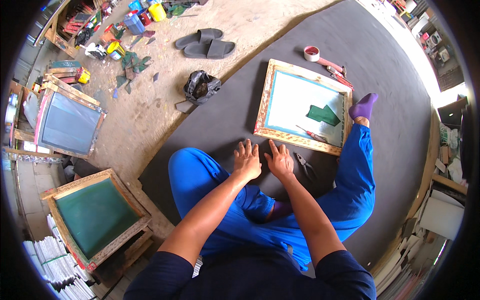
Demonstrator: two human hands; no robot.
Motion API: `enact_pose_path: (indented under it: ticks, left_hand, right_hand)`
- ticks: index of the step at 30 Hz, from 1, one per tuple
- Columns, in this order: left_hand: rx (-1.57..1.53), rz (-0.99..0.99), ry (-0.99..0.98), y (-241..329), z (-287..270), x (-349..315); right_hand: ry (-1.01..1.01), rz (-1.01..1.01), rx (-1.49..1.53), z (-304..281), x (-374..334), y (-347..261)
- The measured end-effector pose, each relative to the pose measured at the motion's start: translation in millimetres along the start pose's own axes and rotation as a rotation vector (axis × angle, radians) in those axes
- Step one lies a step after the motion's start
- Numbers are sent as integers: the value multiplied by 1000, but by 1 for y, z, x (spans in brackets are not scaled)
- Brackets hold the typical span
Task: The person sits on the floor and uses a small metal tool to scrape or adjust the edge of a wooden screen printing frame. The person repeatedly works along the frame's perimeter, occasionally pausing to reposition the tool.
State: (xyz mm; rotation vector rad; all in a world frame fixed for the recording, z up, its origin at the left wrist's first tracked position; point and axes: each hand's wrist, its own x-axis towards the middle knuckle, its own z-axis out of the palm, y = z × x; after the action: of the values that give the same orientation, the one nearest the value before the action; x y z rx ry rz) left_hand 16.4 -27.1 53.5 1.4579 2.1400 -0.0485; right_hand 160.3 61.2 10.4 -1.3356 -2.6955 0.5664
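Note:
Palm down on the dark mat [215,117], my left hand [247,161] has its fingers spread and holds nothing. My right hand [280,159] lies beside it, fingers apart and empty, close to the near edge of a wooden screen frame [300,142]. White mesh with a blue border fills that frame. On the mesh rest a green arrow-shaped piece [324,115] and a small red-handled tool [315,135], whose kind I cannot make out. Pliers with dark handles [305,167] lie just right of my right hand.
Beyond the frame are a tape roll [311,53], a hammer [331,65] and red-handled tools [341,79]. A black plastic bag [201,87] stands by the mat's left edge, with sandals [210,49] farther off. Two more screens, green [97,215] and grey [70,124], lean at left.

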Motion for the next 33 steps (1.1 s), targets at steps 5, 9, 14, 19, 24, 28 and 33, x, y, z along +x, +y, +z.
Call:
enact_pose_path:
  ticks: [5, 9, 14, 19, 24, 28, 33]
  left_hand:
    - [28, -13, 68, -7, 14, 0]
    - [50, 2, 102, -12, 29, 1]
    - [53, -3, 102, -14, 35, 4]
    - [19, 0, 99, -15, 36, 1]
    - [-7, 11, 126, -17, 40, 0]
    - [-15, 20, 145, -17, 40, 1]
    - [-63, 39, 165, -15, 38, -2]
  right_hand:
    - [-43, -111, 34, -3, -10, 3]
    - [120, -108, 77, 4, -23, 5]
    - [190, -3, 74, 18, -20, -10]
    - [296, 112, 81, 44, -10, -27]
    - [431, 236, 91, 54, -7, -38]
    - [437, 256, 65, 58, -2, -38]
    - [433, 134, -44, 64, -1, -29]
